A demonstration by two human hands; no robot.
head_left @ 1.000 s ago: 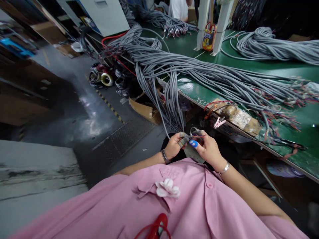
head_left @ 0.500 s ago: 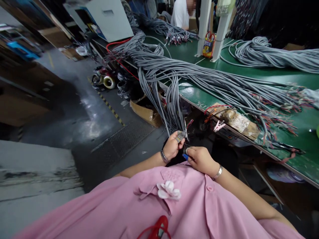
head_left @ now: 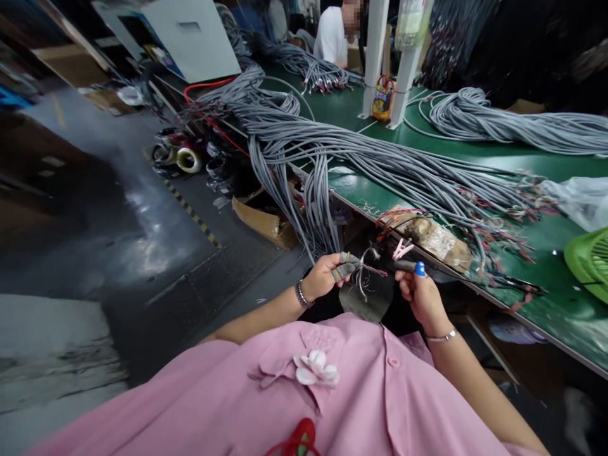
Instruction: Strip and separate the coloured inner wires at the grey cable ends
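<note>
My left hand, with grey-and-yellow covers on its fingertips, pinches the end of a grey cable. Beyond the fingertips stick out loose white strands and thin coloured wires. To their right is my right hand, apart from the wires. A blue cover sits on its thumb and a dark grey one on its outstretched index finger; the other fingers are curled, and I see nothing held. Behind my left hand, a bundle of grey cables hangs over the table edge.
The green table carries long bundles of grey cable with stripped ends. On its edge are a taped cardboard block and a pink clip. A green basket-like thing stands at right. An open carton sits below. A person is beyond.
My right hand has moved away from my left, to the right and up, and its index finger now points out. The wires and white strands at the cable end now show spread out.
</note>
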